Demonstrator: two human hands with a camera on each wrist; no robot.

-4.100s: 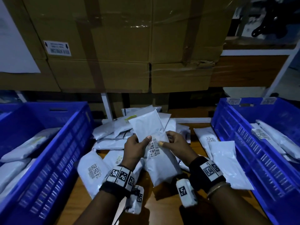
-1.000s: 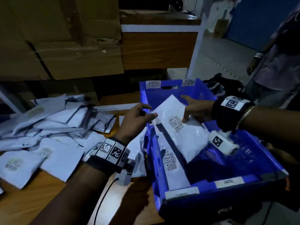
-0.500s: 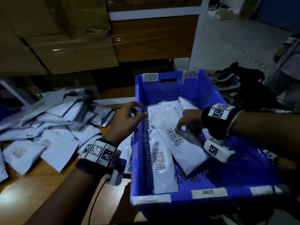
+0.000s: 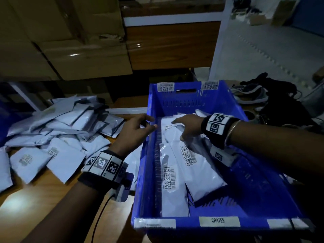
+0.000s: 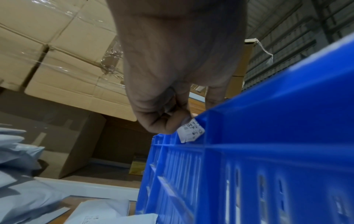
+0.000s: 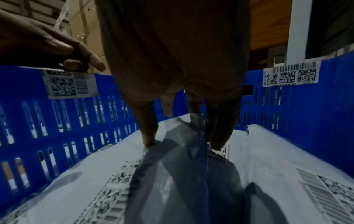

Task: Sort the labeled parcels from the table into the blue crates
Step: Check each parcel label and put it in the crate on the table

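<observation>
Right hand (image 4: 188,126) is spreading its fingers flat on the white parcel (image 4: 196,165) lying inside the blue crate (image 4: 217,223); left hand (image 4: 135,132) is hovering loosely curled, holding nothing, at the crate's left rim. Drop-off looks done; next, reaching for the parcel pile (image 4: 57,130) on the table's far side.

Stacked cardboard boxes (image 4: 73,50) behind, wooden panel (image 4: 171,46), shoes (image 4: 250,93) and dark bag (image 4: 284,102) on floor

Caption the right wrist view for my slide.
Right hand fingers press white labeled parcels down inside blue crate.
</observation>
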